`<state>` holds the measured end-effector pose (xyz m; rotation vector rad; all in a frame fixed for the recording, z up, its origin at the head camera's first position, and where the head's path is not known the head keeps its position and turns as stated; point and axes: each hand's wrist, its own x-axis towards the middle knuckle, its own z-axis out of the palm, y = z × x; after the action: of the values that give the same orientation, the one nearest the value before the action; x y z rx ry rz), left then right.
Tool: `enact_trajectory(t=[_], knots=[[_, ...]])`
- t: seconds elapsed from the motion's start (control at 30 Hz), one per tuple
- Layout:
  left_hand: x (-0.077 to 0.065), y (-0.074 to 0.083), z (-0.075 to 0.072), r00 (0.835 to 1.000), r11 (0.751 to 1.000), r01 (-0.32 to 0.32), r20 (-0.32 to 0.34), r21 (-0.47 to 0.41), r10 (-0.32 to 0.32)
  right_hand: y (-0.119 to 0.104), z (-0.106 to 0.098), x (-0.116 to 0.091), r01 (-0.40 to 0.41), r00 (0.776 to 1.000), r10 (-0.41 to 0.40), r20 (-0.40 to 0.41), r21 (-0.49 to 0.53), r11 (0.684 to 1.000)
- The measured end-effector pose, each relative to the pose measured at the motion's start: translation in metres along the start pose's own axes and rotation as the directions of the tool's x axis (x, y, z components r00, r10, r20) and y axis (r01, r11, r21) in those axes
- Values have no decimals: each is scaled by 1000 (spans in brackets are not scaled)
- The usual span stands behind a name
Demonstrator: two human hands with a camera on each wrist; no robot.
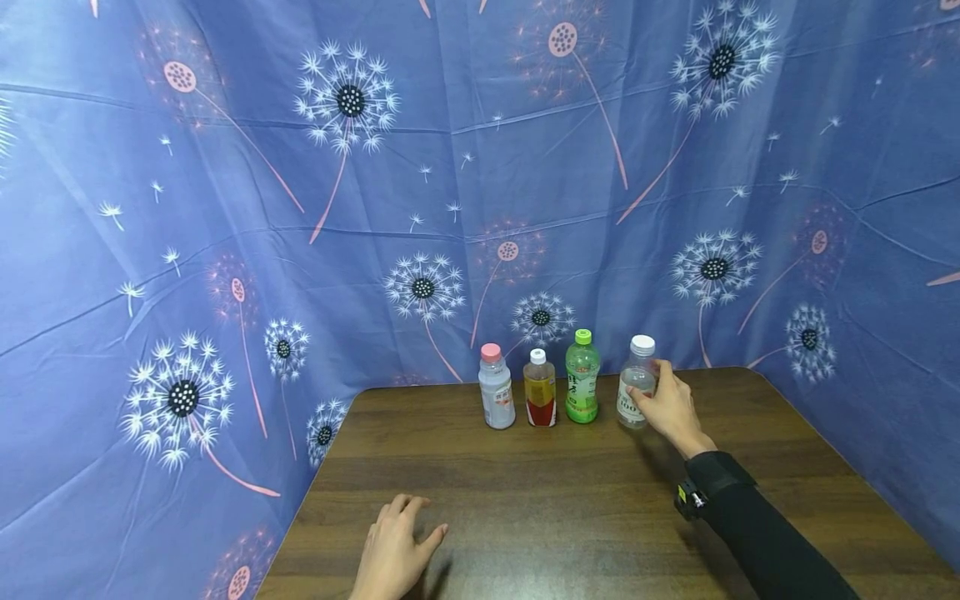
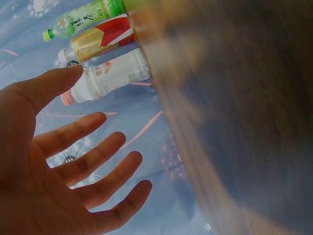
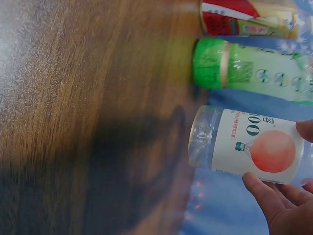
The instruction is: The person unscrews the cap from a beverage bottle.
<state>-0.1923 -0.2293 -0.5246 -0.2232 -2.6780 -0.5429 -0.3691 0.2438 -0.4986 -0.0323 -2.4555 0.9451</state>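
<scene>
My right hand (image 1: 672,408) grips a clear bottle (image 1: 632,406) with a white cap, at the right end of a row of bottles. In the right wrist view its white label (image 3: 264,147) shows a pink-red balloon, with thumb and fingers on both sides. Left of it stands a green bottle (image 1: 582,379) with a light green cap, then a yellow-and-red labelled bottle (image 1: 540,392) with a white cap. A whitish bottle (image 1: 497,393) with a pink cap ends the row. My left hand (image 1: 395,546) hovers over the near left of the table, fingers spread, holding nothing.
The brown wooden table (image 1: 525,500) runs back to a blue curtain (image 1: 480,192) printed with dandelions, which also rises along both sides. The bottles stand close to the table's back edge. A dark band with a small device (image 1: 690,498) sits on my right wrist.
</scene>
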Motion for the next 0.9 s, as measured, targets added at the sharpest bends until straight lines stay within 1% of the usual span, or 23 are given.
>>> enact_trajectory(t=[0.17, 0.33, 0.47, 0.57, 0.7, 0.8, 0.9], knots=[[0, -1, 0, 1000, 1000, -11, -16, 4, 11, 6, 8, 4, -31, 999, 31, 6, -4, 1000], [-2, -2, 1, 1000, 1000, -6, -10, 3, 6, 10, 12, 7, -57, 998, 58, 27, -9, 998], [-2, -1, 2, 1000, 1000, -4, -5, 0, 4, 10, 14, 9, -66, 998, 67, 21, -14, 998], [-1, 0, 3, 1000, 1000, -6, 4, -1, 6, 10, 14, 7, -74, 997, 74, 9, -11, 997], [0, 2, 4, 1000, 1000, -15, 26, -13, 16, 11, 14, 4, -94, 995, 94, 16, -9, 996], [2, 3, 6, 999, 999, -25, 28, -21, 26, 14, 13, 1, -110, 993, 111, 26, -33, 993], [3, 4, 7, 999, 999, -33, 16, -16, 33, 14, 9, -4, -107, 994, 109, 26, -75, 991]])
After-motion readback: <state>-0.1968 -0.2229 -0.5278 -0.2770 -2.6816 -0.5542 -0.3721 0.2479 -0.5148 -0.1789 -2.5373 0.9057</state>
